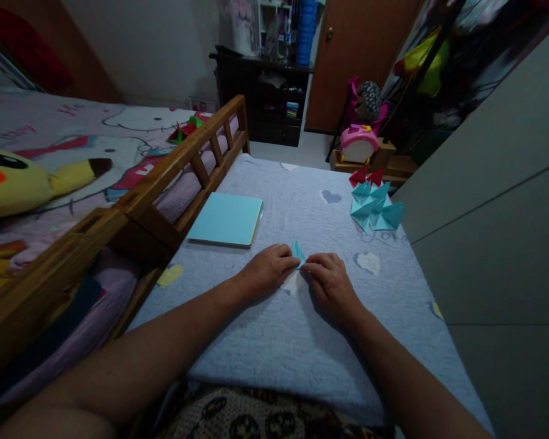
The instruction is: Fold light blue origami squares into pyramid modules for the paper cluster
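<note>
A small piece of folded light blue paper point(297, 252) lies on the pale quilted mattress point(279, 341) in front of me. My left hand point(268, 268) pinches its left side with curled fingers. My right hand point(329, 280) presses on its right side, fingers closed over it; most of the paper is hidden under both hands. A stack of light blue paper sheets point(226, 218) lies to the left, beside the wooden rail.
A pile of folded blue and red paper shapes point(373, 201) sits at the mattress's far right. A wooden bed rail point(174, 177) and a higher bed with a yellow plush toy point(22, 180) run along the left. A grey wardrobe point(498, 213) stands on the right.
</note>
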The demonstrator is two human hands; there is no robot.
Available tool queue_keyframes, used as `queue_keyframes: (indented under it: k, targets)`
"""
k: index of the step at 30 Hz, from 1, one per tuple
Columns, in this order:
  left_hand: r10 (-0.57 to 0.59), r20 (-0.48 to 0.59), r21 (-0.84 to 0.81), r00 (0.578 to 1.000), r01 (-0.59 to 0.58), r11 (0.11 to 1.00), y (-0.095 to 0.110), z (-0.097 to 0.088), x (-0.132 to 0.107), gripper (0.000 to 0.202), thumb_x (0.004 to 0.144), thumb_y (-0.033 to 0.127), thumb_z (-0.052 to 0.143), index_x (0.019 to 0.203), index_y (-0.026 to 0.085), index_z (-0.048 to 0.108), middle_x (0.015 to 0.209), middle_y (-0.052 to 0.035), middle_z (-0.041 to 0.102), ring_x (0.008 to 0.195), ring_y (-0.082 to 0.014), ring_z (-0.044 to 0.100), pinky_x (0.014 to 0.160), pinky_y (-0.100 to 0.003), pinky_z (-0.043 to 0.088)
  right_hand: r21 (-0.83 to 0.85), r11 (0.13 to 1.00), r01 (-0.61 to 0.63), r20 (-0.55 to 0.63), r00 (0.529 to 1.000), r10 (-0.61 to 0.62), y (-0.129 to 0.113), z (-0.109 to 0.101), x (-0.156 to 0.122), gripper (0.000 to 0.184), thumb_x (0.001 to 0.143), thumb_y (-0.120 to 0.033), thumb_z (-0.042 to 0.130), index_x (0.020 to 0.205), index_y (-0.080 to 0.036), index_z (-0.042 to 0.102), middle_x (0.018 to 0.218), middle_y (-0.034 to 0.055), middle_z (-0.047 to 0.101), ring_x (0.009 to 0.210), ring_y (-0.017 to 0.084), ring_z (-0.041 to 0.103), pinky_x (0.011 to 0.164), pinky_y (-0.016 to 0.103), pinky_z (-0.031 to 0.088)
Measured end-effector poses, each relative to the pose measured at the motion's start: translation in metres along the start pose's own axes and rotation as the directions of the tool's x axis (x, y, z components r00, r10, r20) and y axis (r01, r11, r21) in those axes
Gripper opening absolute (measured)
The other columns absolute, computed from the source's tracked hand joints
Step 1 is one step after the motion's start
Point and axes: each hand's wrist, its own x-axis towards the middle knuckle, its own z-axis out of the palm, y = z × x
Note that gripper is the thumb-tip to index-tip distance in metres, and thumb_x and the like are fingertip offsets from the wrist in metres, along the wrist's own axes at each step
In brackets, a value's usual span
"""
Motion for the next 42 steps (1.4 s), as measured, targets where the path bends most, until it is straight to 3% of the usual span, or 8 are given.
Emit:
queue_keyframes:
  k: [5,14,20,26,36,42]
  targets:
    - [-0.015,-0.004,-0.032,1.000,0.014,0.999,-0.001,-0.001,-0.001,0.023,0.097,0.019,0.052,0.109,0.018,0.072,0.092,-0.0062,0.061,0.090,-0.0198,0.057,0.082,-0.033,0.049,-0.057,0.998,0.000,0.081,0.997,0.005,-0.002,-0.001,-0.002,0.037,0.091,-0.010,0.050,0.117,-0.025,0.071,0.117,0.0078,0.069,0.107,0.024,0.052,0.097,0.042,0.037]
    - [-0.020,-0.012,-0.056,1.000,0.019,0.998,-0.003,0.001,0.000,0.027,0.094,0.012,0.052,0.110,0.018,0.072,0.092,-0.0061,0.061,0.089,-0.0196,0.057,0.083,-0.033,0.049,-0.096,0.995,-0.015,0.066,0.998,0.022,-0.001,0.003,-0.002,0.041,0.092,-0.010,0.053,0.126,-0.028,0.069,0.121,0.0071,0.068,0.110,0.025,0.049,0.098,0.043,0.037]
    - [-0.038,-0.015,-0.069,0.999,0.036,0.997,-0.005,0.003,0.001,0.026,0.096,0.014,0.051,0.113,0.020,0.071,0.094,-0.0057,0.061,0.092,-0.0195,0.058,0.085,-0.034,0.050,-0.090,0.993,-0.076,0.045,0.996,0.081,0.004,0.007,0.006,0.027,0.097,-0.021,0.055,0.117,-0.029,0.072,0.113,0.0057,0.069,0.104,0.024,0.052,0.092,0.040,0.038]
    - [-0.034,-0.027,-0.112,0.999,0.031,0.993,-0.004,0.001,0.000,0.028,0.096,0.013,0.051,0.117,0.018,0.068,0.094,-0.0060,0.061,0.093,-0.0197,0.058,0.086,-0.034,0.050,-0.083,0.990,-0.116,0.032,0.992,0.119,0.007,0.009,0.015,0.019,0.096,-0.022,0.058,0.104,-0.026,0.074,0.104,0.0052,0.070,0.098,0.024,0.052,0.088,0.039,0.036]
    - [-0.058,-0.051,-0.145,0.997,0.050,0.988,-0.003,-0.004,-0.003,0.014,0.093,0.011,0.059,0.094,0.016,0.071,0.088,-0.0045,0.063,0.088,-0.0182,0.060,0.082,-0.030,0.049,-0.071,0.986,-0.151,0.030,0.988,0.153,0.003,0.008,0.017,0.016,0.095,-0.021,0.060,0.099,-0.026,0.075,0.101,0.0040,0.070,0.096,0.024,0.053,0.085,0.037,0.034]
    - [0.005,-0.038,-0.007,0.999,-0.005,1.000,-0.003,-0.003,-0.003,0.013,0.095,0.014,0.059,0.091,0.017,0.071,0.084,-0.0034,0.065,0.084,-0.0177,0.060,0.076,-0.029,0.047,-0.103,0.984,-0.143,0.003,0.990,0.144,0.002,0.011,0.018,0.015,0.095,-0.022,0.061,0.096,-0.026,0.075,0.099,0.0038,0.070,0.093,0.023,0.052,0.082,0.037,0.034]
